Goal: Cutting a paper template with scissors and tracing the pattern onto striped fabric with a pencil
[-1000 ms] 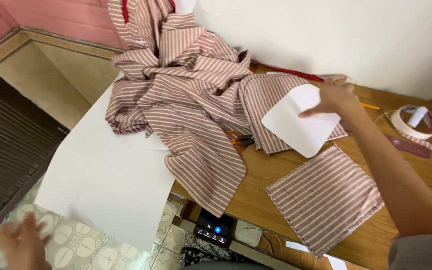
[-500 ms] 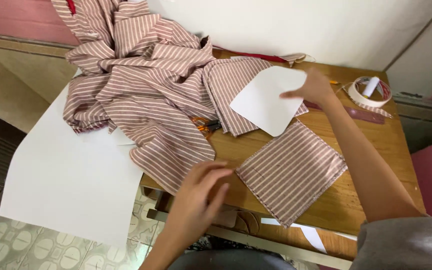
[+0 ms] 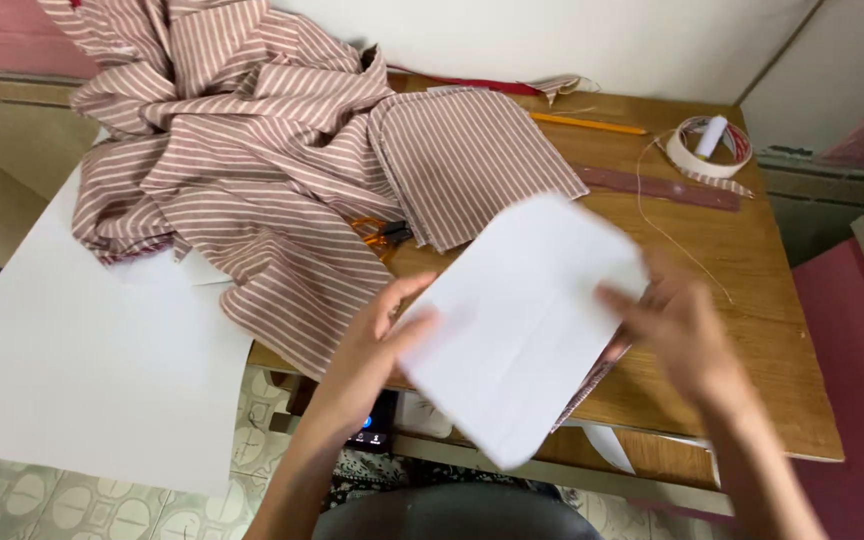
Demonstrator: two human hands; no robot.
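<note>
left hand (image 3: 377, 345) now joining right hand (image 3: 677, 330); both gripping white paper pattern (image 3: 517, 325), now lowering over striped fabric piece (image 3: 592, 385).

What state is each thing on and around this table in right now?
White paper piece: held up by both hands, creased down the middle.
Left hand: grips the paper's left edge.
Right hand: grips its right edge, blurred.
Striped fabric heap: crumpled.
Striped cut piece: lying flat.
Scissors: half hidden under fabric.
Tape roll: lying flat.
Large white sheet: overhanging the table edge.
</note>
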